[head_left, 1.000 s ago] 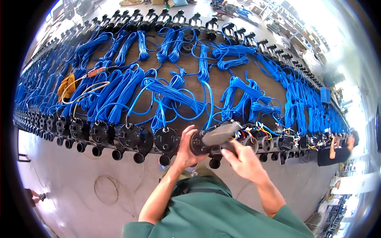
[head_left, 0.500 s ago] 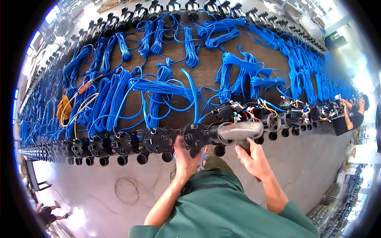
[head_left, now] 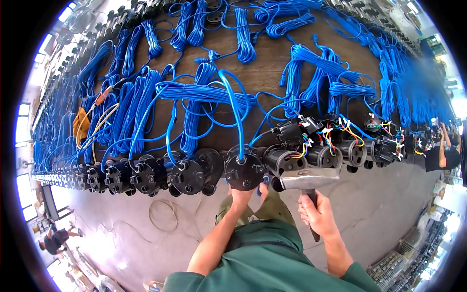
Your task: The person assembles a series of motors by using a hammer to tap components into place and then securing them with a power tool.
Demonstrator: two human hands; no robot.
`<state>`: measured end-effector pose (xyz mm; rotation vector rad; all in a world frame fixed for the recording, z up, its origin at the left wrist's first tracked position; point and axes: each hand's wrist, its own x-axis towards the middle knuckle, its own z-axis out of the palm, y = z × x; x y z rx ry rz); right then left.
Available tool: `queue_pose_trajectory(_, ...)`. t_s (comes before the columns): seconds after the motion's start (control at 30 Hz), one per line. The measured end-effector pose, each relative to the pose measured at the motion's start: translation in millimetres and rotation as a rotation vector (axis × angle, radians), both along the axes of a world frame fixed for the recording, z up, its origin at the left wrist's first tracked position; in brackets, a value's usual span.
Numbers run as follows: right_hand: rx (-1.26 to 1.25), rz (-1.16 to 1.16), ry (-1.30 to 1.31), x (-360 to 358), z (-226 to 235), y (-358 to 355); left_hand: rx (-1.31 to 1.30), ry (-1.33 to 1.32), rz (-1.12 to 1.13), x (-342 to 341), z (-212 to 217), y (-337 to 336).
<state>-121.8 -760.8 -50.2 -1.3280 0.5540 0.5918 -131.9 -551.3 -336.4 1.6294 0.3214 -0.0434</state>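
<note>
My left hand is pressed up against the lower edge of a black round housing and grips it from below; its fingers are hidden behind the part. A thick blue cable rises from the cap of that housing. In my right hand is the dark handle of a hammer with a wide silver metal head. The head lies level in front of open black housings, just right of the gripped one. Coloured wires stick out of those open housings.
More capped black housings line the bench edge to the left. Bundled blue cables cover much of the brown bench. An orange-brown cloth or glove lies at left. One co-worker stands far right, another person at lower left.
My left hand has moved from beside the capped housing to beneath it. The hammer, blurred over the open housings before, is now lower and nearer me, its head sharp. The whole view has shifted.
</note>
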Motion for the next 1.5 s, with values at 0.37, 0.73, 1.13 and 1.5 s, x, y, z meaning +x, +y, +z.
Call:
queue_pose_trajectory(0.37, 0.008, -0.05, -0.089, 13.6, 14.4, 8.1, -0.018, 0.091, -0.035, 0.9, 4.7, 8.4)
queue_pose_trajectory(0.73, -0.036, 0.075, 0.088, -11.9, -6.7, 6.6, 0.011, 0.122, -0.084, 2.2, 13.9, 13.5)
queue_pose_trajectory(1.13, -0.109, 0.112, 0.082, -32.7, -20.6, 12.0, 0.195, 0.083, -0.004, -10.1, 12.5, 5.7)
queue_pose_trajectory(1.5, -0.07, 0.125, 0.049, -17.5, -40.2, 31.7, 0.312, -0.089, 0.004, -4.5, 29.5, 4.1)
